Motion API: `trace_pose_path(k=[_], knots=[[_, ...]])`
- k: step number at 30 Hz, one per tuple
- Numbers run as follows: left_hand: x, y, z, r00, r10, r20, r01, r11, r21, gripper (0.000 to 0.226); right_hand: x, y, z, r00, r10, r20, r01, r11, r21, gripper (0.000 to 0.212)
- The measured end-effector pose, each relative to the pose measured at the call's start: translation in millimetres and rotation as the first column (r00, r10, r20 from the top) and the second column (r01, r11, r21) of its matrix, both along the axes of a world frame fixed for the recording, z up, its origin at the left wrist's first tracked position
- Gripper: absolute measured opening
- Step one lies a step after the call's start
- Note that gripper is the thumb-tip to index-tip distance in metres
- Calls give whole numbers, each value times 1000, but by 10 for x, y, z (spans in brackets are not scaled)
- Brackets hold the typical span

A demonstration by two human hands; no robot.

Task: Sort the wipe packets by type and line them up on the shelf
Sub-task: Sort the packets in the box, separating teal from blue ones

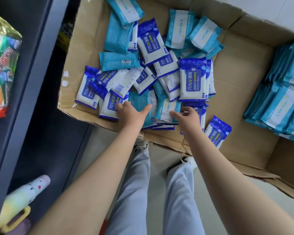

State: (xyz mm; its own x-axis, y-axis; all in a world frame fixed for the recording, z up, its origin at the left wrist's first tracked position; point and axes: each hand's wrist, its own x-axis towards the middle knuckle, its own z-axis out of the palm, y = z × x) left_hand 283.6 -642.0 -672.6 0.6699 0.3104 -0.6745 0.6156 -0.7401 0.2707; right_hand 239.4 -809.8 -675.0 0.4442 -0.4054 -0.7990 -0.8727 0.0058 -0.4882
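Two empty hands, fingers spread: my left hand (pixel 131 116) and right hand (pixel 189 117) flank the teal packet (pixel 165 106) at the box's (pixel 85 113) near edge, right hand nearer.

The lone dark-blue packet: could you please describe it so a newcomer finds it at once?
Start at the cardboard box. At its near edge, just right of the right arm, lies a dark-blue packet. Unlike its neighbours, it lies on bare cardboard, apart from the pile.
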Motion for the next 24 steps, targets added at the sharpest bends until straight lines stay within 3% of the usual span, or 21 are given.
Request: trace_pose_path(k=[4,7,10,14,19,24], knots=[[-62,-101,-73,1000,15,17,-14,999,-44,70,-94,-91,-2,994,-111,11,108,984,142,14],[-106,-86,-153,999,52,6,-52,996,-78,67,-204,-210,29,987,-162,5,154,949,274,19],[-138,-88,-169,989,143,-36,-147,977,-158,70,-309,-321,117,986,-165,-7,159,940,301,17],[-207,-91,-124,977,207,-52,-213,952,-221,45,-456,-486,195,972,-233,-19,221,893,392,13],[-369,-222,135,967,236,94,-195,927,-320,28,-683,-775,296,946,-323,3,291,856,427,12],[-570,-620,399,946,325,16,-267,802,-534,23,-984,-1239,455,913,-407,9,373,847,379,24]])
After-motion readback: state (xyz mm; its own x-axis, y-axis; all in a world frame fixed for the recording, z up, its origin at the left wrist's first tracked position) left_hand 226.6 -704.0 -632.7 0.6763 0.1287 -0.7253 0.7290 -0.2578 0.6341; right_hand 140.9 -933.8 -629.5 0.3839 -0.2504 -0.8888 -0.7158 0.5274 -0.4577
